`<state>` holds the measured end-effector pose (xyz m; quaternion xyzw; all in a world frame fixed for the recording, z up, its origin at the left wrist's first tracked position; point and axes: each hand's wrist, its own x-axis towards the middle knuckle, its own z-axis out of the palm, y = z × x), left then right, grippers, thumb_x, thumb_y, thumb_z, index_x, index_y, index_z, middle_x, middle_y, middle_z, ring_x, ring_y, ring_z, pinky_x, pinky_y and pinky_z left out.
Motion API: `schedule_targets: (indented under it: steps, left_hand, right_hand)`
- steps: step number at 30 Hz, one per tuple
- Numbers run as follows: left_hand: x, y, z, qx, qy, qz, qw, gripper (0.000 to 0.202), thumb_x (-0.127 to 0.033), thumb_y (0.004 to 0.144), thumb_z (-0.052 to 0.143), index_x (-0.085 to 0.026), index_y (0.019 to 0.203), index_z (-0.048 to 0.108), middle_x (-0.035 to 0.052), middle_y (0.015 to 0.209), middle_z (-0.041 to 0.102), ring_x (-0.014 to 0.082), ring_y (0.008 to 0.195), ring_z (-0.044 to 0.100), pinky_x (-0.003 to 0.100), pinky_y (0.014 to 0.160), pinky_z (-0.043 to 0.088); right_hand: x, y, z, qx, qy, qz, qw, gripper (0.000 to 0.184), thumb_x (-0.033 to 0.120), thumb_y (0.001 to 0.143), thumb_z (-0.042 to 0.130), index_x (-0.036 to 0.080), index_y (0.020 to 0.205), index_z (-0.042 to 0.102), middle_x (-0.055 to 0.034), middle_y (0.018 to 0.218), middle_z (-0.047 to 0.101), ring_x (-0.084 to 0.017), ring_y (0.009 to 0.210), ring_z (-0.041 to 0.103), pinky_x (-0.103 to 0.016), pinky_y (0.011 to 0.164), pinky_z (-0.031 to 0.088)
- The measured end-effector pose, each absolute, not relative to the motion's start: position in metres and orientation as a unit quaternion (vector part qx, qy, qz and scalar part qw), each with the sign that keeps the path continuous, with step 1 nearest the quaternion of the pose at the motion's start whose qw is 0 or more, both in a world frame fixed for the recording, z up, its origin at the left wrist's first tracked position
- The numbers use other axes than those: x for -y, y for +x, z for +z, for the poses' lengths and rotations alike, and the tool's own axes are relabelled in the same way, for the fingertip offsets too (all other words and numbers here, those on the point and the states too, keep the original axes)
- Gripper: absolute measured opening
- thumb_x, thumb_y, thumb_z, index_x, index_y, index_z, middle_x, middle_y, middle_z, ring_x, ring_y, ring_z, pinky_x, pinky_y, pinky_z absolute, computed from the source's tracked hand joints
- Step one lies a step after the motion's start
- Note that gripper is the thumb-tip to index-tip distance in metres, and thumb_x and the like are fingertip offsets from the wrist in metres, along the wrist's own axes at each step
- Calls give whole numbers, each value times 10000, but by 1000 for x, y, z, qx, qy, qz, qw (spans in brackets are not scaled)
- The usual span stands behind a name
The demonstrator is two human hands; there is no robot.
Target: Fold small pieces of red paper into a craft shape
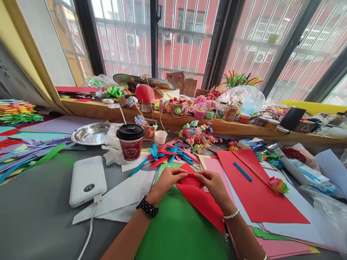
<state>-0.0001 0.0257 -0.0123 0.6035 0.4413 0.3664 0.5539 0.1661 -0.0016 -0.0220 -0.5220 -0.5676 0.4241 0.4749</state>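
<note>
Between my two hands is a sheet of red paper [200, 200], creased or folded near its upper edge. My left hand [170, 179] pinches the fold from the left, thumb and fingers pressed together. From the other side my right hand [213, 184] grips the same paper, its fingertips close to the left ones. The sheet's lower part hangs diagonally over a green sheet [173, 224] on the table. Just beyond my hands lies a pile of blue and red paper strips [170, 153]. My fingers hide part of the fold.
To the left stand a lidded cup [131, 148], a white power bank [88, 180] with a cable, and a metal bowl [90, 134]. Larger red paper [260, 191] with a stick [255, 171] covers sheets on the right. Craft flowers [196, 133] sit behind, below a crowded ledge.
</note>
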Motion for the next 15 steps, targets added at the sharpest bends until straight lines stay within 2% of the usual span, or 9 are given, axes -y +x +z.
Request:
schedule_targets:
  steps: [9, 15]
  left_hand:
    - [-24, 2, -11, -424, 652, 361, 514, 232, -318, 622, 560, -128, 719, 649, 47, 692, 637, 160, 635, 549, 223, 556, 405]
    - [-19, 4, -11, -431, 705, 372, 423, 247, -360, 640, 531, -150, 647, 660, 41, 666, 645, 172, 646, 551, 223, 569, 395]
  right_hand:
    - [4, 164, -20, 599, -505, 390, 485, 284, 410, 677, 540, 140, 698, 622, -24, 575, 587, -108, 428, 495, -220, 434, 407]
    - [6, 159, -19, 614, -498, 371, 487, 285, 424, 669, 543, 154, 655, 631, -33, 562, 599, -117, 413, 493, -223, 413, 404]
